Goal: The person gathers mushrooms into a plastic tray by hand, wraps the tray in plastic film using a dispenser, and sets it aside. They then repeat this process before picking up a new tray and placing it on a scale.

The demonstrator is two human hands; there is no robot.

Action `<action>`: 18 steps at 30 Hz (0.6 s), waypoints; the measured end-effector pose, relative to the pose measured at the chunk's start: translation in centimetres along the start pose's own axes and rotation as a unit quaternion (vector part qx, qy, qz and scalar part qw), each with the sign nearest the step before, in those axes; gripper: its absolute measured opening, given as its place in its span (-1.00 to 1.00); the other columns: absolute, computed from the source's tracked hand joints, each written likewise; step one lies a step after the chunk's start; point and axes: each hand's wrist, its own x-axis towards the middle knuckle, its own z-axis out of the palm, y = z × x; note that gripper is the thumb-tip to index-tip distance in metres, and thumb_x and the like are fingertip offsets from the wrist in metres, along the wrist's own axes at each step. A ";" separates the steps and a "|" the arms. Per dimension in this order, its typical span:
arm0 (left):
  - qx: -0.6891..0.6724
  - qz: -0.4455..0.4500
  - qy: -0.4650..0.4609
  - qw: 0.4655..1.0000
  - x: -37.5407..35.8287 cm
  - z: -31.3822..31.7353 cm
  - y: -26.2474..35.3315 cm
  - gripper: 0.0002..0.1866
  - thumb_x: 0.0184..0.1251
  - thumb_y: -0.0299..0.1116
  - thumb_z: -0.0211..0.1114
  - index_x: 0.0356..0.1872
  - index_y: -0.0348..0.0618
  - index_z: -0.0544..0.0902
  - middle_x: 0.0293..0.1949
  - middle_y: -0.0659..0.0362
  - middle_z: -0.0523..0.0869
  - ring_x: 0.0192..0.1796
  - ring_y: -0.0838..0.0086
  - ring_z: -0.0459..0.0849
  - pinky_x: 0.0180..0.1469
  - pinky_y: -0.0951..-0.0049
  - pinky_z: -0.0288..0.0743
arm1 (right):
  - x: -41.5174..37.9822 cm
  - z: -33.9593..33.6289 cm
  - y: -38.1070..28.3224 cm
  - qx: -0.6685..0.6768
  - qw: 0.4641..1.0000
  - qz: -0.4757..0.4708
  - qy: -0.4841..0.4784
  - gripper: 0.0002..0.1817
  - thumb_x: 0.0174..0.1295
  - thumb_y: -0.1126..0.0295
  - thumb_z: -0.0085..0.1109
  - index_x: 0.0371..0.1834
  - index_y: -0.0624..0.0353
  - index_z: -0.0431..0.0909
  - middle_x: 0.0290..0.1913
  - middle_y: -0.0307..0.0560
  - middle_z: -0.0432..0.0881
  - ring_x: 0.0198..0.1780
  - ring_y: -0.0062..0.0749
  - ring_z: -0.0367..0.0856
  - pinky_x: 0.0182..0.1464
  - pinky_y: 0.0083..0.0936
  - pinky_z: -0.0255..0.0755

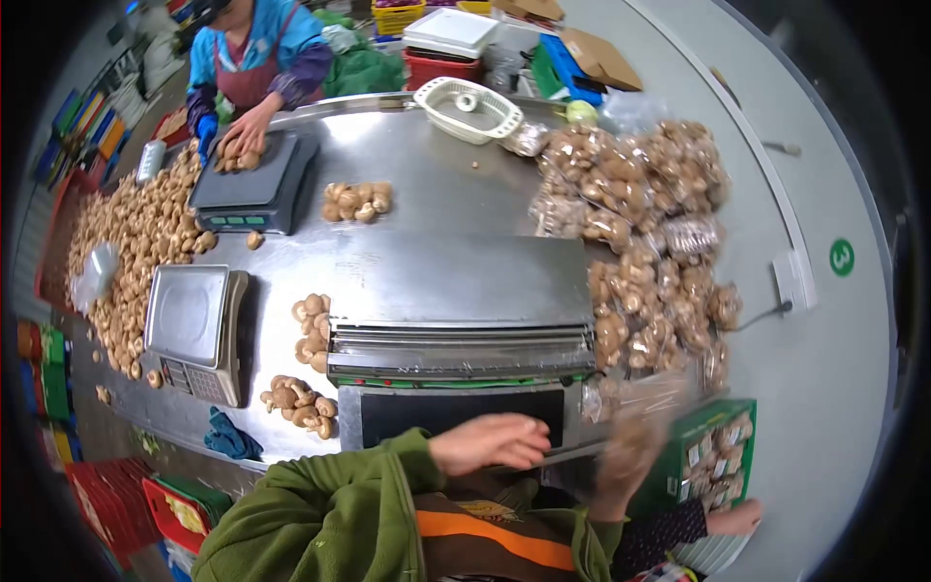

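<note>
Scale (194,325) left of wrapping machine (456,320)

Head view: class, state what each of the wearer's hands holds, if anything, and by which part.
Left hand: open, holds nothing. Right hand: grips the green crate by its near corner. A blurred bag of mushrooms moves between; its holder cannot be told.

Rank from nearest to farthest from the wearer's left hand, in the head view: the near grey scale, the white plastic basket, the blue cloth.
From the left hand:
1. Blue cloth, at the left table edge.
2. Near grey scale, farther left and up.
3. White plastic basket, at the far end of the table.
</note>
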 end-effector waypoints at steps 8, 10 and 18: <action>0.142 0.456 0.377 0.793 -11.2 -13.6 12.8 -0.72 0.49 -0.30 0.16 0.08 -0.23 0.57 -0.08 0.17 0.67 -0.03 0.52 0.62 0.00 0.50 0.48 | 12.5 15.0 4.0 -0.006 0.952 0.254 -0.169 -0.56 0.51 0.16 -0.08 0.27 0.27 0.40 -0.14 -0.11 0.66 -0.06 -0.43 0.63 -0.23 -0.60 0.45; 0.116 0.481 0.530 0.689 -12.4 -17.8 16.2 -0.73 0.46 -0.28 0.20 0.02 -0.23 0.60 -0.11 0.21 0.66 -0.11 0.55 0.61 -0.05 0.48 0.48 | 16.3 23.6 7.2 -0.089 0.943 0.238 -0.213 -0.67 0.50 0.26 -0.05 0.16 0.23 0.47 -0.16 -0.16 0.64 -0.10 -0.52 0.61 -0.23 -0.59 0.41; 0.245 0.336 0.659 0.627 -8.5 -41.0 28.7 -0.01 0.04 0.06 0.54 0.37 -0.41 0.32 0.23 -0.22 0.50 0.20 0.18 0.56 0.24 0.31 0.43 | 26.6 47.2 32.7 -0.370 0.747 0.393 -0.388 -0.36 0.26 -0.01 0.29 0.24 0.20 0.40 0.23 0.03 0.47 0.26 -0.19 0.44 0.17 -0.19 0.43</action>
